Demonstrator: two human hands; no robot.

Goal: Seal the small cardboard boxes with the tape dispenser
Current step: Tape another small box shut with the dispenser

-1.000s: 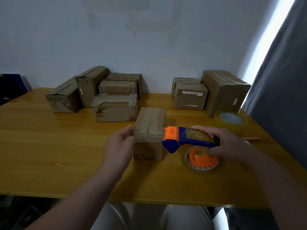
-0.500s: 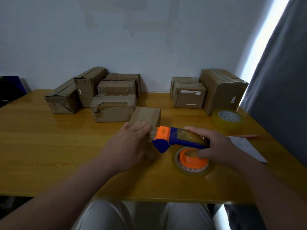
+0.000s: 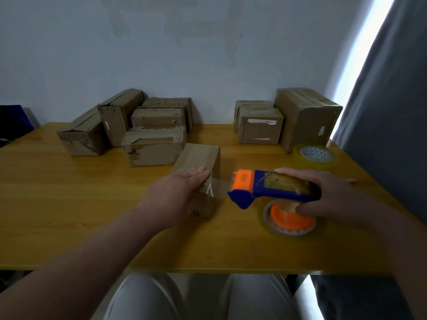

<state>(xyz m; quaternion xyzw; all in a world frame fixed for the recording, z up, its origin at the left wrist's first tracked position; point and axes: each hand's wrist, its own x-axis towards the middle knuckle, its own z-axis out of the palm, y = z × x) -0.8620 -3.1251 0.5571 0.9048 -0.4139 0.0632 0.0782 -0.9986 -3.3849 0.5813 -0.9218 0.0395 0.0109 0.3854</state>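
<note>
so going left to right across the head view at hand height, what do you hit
left hand → stretched strip of tape → tape dispenser → right hand

Blue/orange tape dispenser, brown box

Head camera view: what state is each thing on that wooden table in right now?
Small brown cardboard box, flaps closed.
Left hand, flat, pressing on that box's top.
Blue and orange tape dispenser, held right of the box, clear tape strip stretched from it to the box.
Right hand, gripping the dispenser.
Spare yellowish tape roll, lying flat, untouched.
Brown cardboard boxes by the wall, closed.
</note>
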